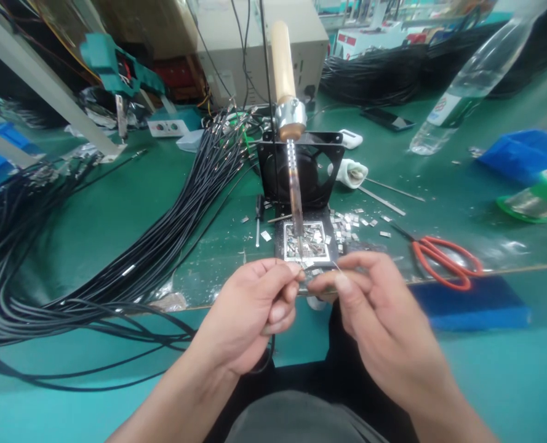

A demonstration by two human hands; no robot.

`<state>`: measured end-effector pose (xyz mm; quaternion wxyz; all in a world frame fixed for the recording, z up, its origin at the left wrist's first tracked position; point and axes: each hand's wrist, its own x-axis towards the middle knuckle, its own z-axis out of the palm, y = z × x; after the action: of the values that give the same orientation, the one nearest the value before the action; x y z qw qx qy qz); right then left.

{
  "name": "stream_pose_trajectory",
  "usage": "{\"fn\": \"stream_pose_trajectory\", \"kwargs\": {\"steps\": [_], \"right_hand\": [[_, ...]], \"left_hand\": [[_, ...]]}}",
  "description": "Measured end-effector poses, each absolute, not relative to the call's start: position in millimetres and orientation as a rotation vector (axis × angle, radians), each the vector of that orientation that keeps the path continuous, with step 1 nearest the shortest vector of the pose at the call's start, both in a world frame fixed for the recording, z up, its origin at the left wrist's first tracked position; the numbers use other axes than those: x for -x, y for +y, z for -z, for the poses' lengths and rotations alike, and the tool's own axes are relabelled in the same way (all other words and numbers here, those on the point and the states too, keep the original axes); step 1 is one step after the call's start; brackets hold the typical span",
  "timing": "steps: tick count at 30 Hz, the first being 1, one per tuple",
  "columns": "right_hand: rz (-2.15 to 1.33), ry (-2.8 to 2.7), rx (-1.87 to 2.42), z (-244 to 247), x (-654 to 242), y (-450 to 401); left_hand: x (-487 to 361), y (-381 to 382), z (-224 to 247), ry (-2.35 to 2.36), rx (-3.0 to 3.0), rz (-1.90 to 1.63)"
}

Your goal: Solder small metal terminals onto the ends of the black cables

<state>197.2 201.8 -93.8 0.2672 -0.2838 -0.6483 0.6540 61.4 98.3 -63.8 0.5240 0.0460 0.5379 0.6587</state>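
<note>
My left hand (264, 301) is closed in a pinch on a black cable (272, 347), part of which hangs below the fist. The cable's end points right, toward my right hand (375, 301), whose thumb and fingers pinch a thin pale wire (336, 266). Just beyond my fingertips, a soldering iron (283, 67) with a wooden handle is held tip down. Its tip reaches over a small white-rimmed tray (326, 255) of little metal pieces. More loose metal pieces (347, 224) lie scattered right of the tray.
A thick bundle of black cables (162, 227) sweeps across the left side. Behind the iron stands a black fan (296, 172). Orange-handled scissors (448, 258), a solder spool (536, 197), a blue bin (527, 154) and a plastic bottle (476, 80) are at right. A screwdriver (259, 215) lies left of the tray.
</note>
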Motion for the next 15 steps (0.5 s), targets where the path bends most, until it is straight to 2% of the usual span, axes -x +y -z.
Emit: {"fn": "stream_pose_trajectory", "kwargs": {"steps": [5,9,15], "right_hand": [[-1.523,-1.893,0.786,96,-191,205],[-1.357,-1.94,0.632,100,-184,209],[-1.567,-1.699,0.659,104,-172,206]], "left_hand": [[-61,99,66,1.284,-0.119,-1.578],[-60,101,66,1.251,-0.118,-1.582],[-61,103,65,1.193,-0.104,-1.595]]}}
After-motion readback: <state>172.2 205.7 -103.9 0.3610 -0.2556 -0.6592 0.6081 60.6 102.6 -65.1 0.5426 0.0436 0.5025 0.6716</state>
